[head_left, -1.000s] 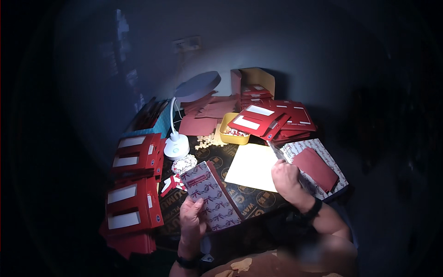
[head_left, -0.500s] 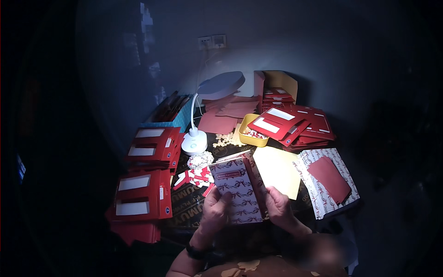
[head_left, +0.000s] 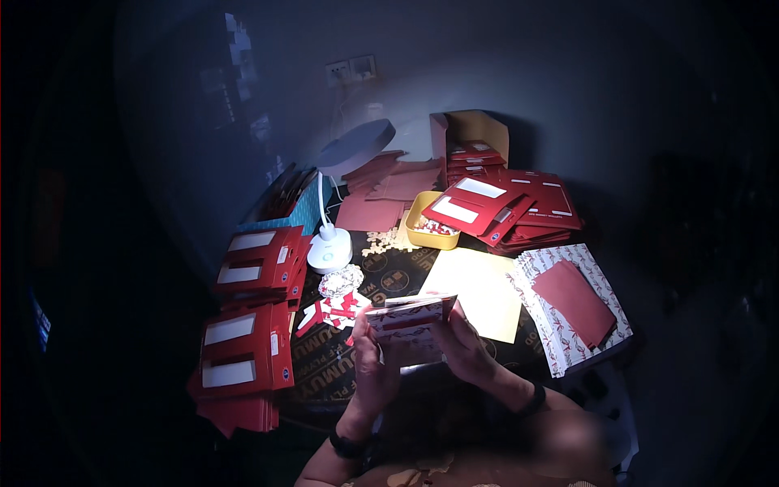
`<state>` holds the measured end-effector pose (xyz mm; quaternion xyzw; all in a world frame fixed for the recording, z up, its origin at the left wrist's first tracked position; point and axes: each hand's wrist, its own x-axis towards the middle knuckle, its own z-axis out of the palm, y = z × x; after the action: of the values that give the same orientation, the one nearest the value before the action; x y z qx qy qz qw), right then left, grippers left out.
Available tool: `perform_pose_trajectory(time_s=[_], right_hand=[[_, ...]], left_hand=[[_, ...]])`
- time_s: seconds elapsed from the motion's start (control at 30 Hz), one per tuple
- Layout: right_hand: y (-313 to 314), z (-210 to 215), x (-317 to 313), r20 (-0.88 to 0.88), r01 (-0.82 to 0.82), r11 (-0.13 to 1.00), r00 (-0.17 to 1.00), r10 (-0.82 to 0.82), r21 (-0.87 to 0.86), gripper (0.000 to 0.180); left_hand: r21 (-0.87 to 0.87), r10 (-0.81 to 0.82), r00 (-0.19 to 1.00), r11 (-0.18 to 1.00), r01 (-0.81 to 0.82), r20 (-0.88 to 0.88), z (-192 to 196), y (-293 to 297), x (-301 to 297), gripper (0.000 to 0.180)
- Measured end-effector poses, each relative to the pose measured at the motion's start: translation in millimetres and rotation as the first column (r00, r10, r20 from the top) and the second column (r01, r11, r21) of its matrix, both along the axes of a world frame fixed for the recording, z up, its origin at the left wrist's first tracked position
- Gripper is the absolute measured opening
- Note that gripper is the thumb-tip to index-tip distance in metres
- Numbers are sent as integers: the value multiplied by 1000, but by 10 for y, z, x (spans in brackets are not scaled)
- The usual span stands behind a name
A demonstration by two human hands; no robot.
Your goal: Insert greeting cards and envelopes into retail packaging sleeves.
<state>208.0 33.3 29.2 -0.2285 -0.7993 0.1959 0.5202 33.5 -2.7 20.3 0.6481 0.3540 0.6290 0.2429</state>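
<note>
Both my hands hold a stack of white patterned paper sheets with red print [head_left: 408, 318], tipped up so I see its top edge. My left hand [head_left: 369, 357] grips the stack's left side and my right hand [head_left: 466, 345] grips its right side. The stack hovers over a dark printed table mat [head_left: 324, 361]. A pale yellow sheet [head_left: 479, 290] lies just to the right of my hands. Small red-and-white paper cut-outs [head_left: 333, 310] lie to the left of the stack.
Piles of red window envelopes [head_left: 243, 341] fill the left side, with more red envelopes [head_left: 519, 207] at the back right. A white desk lamp [head_left: 331, 243] stands behind the mat. A yellow tray [head_left: 426, 231], an open cardboard box [head_left: 479, 134] and a patterned sheet pile topped by a red envelope [head_left: 572, 304] lie on the right.
My right hand came off the pile at the right and joined my left on the patterned stack. The stack has tipped up from lying flat to edge-on.
</note>
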Motion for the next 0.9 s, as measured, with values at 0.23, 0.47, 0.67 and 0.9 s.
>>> perform_pose_trajectory(time_s=[0.23,0.47,0.67,0.9], right_hand=[[-115,214,-78,-46,-92,982,995,86,-164,46],[-11,-90,-160,-83,-51,984,996,37,-171,39],[-3,-210,-72,-8,4,992,1000,-5,-123,45],[42,-193,-9,19,-18,965,1000,24,-260,38]], left_hand=[[135,48,967,991,-15,-248,-98,26,-139,55],[100,115,926,991,-85,-359,-232,59,-109,60],[52,72,946,997,-58,-317,-259,94,-50,59],[-181,1,971,982,-46,-240,-142,61,19,41]])
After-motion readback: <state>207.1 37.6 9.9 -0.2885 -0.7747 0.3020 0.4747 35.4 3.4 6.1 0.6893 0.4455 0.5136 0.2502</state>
